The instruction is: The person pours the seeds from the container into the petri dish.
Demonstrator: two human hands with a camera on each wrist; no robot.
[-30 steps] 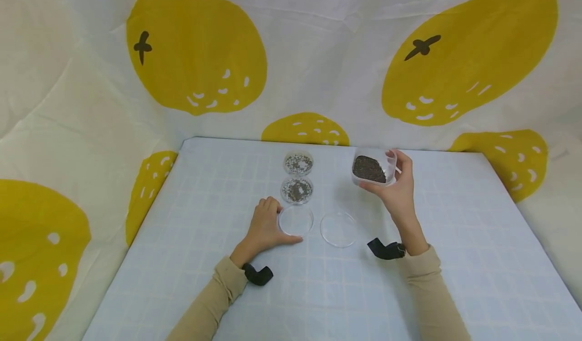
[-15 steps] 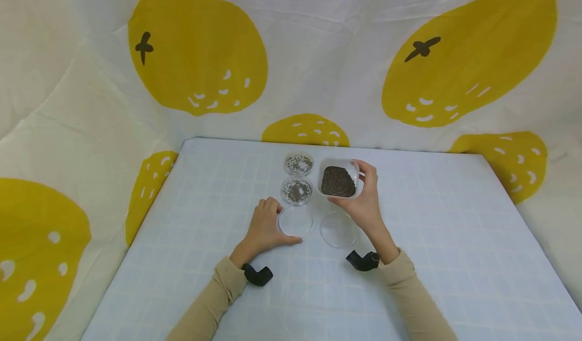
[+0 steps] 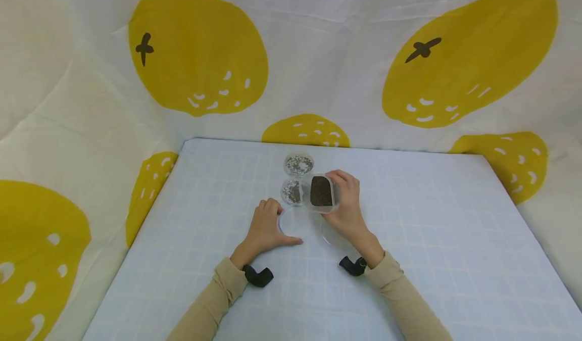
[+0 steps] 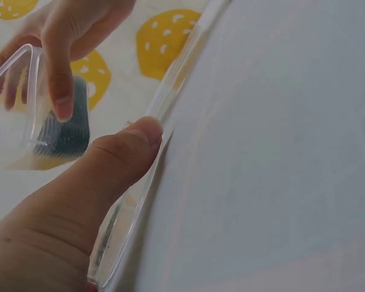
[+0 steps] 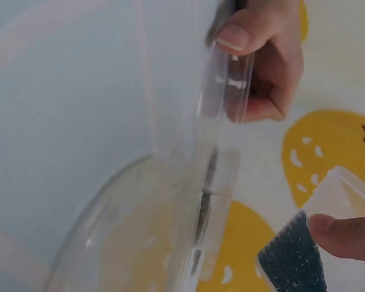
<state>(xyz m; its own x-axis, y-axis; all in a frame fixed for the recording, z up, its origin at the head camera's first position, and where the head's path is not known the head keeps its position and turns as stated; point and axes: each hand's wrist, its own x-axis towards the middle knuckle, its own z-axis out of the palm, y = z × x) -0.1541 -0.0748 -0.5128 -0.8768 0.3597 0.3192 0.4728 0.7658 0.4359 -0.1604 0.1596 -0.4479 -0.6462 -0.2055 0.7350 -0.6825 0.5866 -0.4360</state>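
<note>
My left hand (image 3: 265,227) grips the side of a clear petri dish (image 3: 295,225), fingers behind and thumb in front. In the left wrist view its thumb (image 4: 121,152) presses on the dish's rim. My right hand (image 3: 347,207) holds a clear square plastic container (image 3: 336,199) by its side, raised above the table and tilted left. Dark fine grains (image 3: 321,192) are gathered inside it. The container overlaps part of a second petri dish (image 3: 291,192), which holds white and dark bits. Behind that stands a third dish (image 3: 298,164) with similar bits.
A clear round lid or dish (image 3: 328,234) lies under my right wrist, partly hidden by it. A pale checked cloth (image 3: 436,240) covers the table, and a white curtain with yellow fruit prints (image 3: 318,53) hangs behind it.
My right hand has carried the square container left and nearer to me, tipping it so the grains shift. It now hides part of the middle dish. My left hand stays at its dish.
</note>
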